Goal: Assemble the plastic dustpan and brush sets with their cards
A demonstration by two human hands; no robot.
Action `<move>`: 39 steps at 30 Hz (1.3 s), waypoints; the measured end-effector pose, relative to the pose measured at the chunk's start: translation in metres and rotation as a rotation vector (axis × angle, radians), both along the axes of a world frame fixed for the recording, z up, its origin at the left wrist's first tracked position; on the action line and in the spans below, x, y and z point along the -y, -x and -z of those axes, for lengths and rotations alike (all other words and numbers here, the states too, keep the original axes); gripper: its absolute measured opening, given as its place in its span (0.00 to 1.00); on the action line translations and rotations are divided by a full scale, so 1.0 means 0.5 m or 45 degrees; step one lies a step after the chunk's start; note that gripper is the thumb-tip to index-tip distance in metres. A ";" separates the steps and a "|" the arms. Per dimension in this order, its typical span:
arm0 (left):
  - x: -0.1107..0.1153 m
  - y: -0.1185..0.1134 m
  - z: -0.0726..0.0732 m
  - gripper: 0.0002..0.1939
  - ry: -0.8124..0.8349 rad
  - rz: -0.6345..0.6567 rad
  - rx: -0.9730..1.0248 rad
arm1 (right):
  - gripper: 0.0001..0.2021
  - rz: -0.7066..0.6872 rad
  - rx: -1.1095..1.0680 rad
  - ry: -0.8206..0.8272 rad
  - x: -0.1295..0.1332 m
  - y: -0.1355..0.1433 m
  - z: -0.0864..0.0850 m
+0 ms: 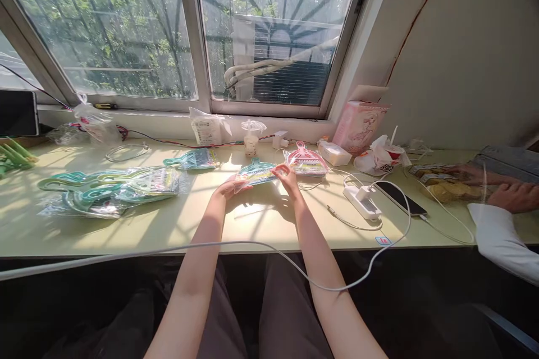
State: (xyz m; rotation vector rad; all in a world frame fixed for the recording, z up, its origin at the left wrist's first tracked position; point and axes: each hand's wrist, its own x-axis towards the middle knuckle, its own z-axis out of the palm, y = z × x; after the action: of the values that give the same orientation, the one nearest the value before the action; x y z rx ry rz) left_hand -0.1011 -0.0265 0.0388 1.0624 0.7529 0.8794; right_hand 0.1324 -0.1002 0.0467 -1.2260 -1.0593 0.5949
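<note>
Left hand (231, 186) and right hand (287, 177), apart, grip opposite ends of a pack (261, 175) at centre. Bagged packs (143, 184) lie left, a pink pack (308, 164) right of centre; which are finished is unclear.

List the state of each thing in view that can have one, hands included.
Left hand: holding the package's left end
Right hand: fingers on its right end
Package: held between both hands
Phone: flat, screen dark, cable plugged in
Power strip: adapter plugged in
Pink box: standing, top flap open
Cup: upright
Tablet: screen dark
</note>
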 end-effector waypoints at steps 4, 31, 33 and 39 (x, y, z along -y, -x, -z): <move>0.005 0.007 -0.008 0.40 0.019 0.063 -0.067 | 0.18 0.035 0.035 -0.004 -0.004 -0.005 0.009; 0.028 -0.034 -0.055 0.29 -0.402 -0.168 -0.019 | 0.13 0.168 -0.633 0.120 -0.035 -0.015 0.059; 0.014 -0.047 -0.047 0.14 -0.516 -0.273 -0.122 | 0.15 0.136 -0.640 0.158 -0.037 -0.012 0.058; -0.029 -0.051 -0.015 0.38 -0.573 -0.675 -0.211 | 0.19 -0.061 -0.638 0.205 -0.021 0.003 0.040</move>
State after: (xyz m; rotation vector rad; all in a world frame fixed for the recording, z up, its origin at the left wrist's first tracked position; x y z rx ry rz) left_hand -0.0757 -0.0122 0.0465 1.3689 1.0283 1.4747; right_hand 0.1308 -0.0898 0.0267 -1.1090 -0.6274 0.9798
